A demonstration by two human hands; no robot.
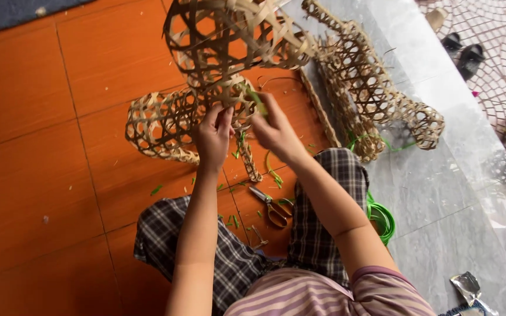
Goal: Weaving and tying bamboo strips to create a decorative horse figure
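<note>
Mid-weave, by the look of it: binding or lacing a green strip (257,100) into the open lattice of a woven bamboo basket (229,52), held up off the floor just in front of the knees. Left hand (213,133) pinched shut on a lower edge of the weave, steadying it. Right hand (274,130) closed on the green strip, fingertips right at the lattice beside the left. Probably calls next for a firm pull on the strip and a steady grip on the frame, so as not to loosen the hexagonal mesh.

Below, resting on the floor, a second woven basket (159,126), touching or just behind the left hand; cannot tell which. More lattice pieces (375,93) leaning to the right. Scissors (271,208) lying between the knees, blades shut. A coil of green strapping (380,217) beside the right thigh.

Orange tiled floor (48,146), littered with green offcuts (273,174); pale grey stone slab (457,193) to the right, a patterned pavement and dark sandals (463,52) beyond. Seated cross-legged, in checked trousers.
</note>
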